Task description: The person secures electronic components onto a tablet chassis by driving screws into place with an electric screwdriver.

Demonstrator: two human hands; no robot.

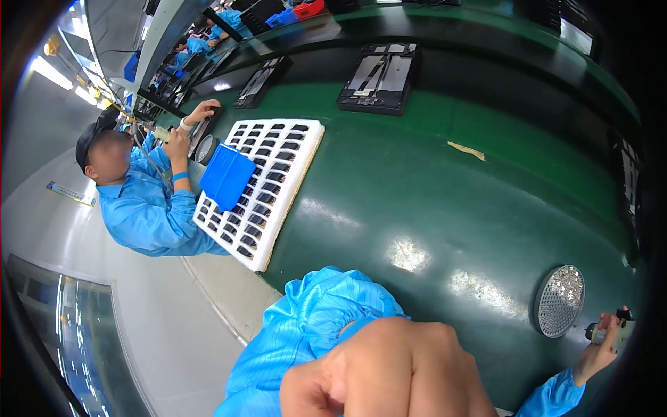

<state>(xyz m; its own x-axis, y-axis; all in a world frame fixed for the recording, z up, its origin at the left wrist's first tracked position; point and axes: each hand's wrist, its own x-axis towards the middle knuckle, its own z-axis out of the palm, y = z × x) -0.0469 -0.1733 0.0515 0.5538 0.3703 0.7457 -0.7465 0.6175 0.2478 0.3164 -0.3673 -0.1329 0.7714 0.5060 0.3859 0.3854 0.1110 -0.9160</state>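
My left hand [396, 368] is raised close in front of me at the bottom middle, its blue sleeve bent behind it. The fingers are curled in; their tips are out of sight past the lower edge, so what they hold, if anything, is hidden. Far out at the lower right, my right hand [599, 349] is wrapped round a pale electric screwdriver [623, 335], its tip pointing left. Close by the screwdriver tip rests a round metal dish [554, 321] with a dimpled surface and small shiny pieces, likely screws, in its upper part.
On the green table [375, 187], a white foam tray [288, 201] holds many dark small parts, with a blue plastic tray [228, 177] lying on it. Opened black devices [379, 80] stand farther back. A tan strip [466, 151] lies on the right. At left, a co-worker [146, 201] holds another screwdriver.
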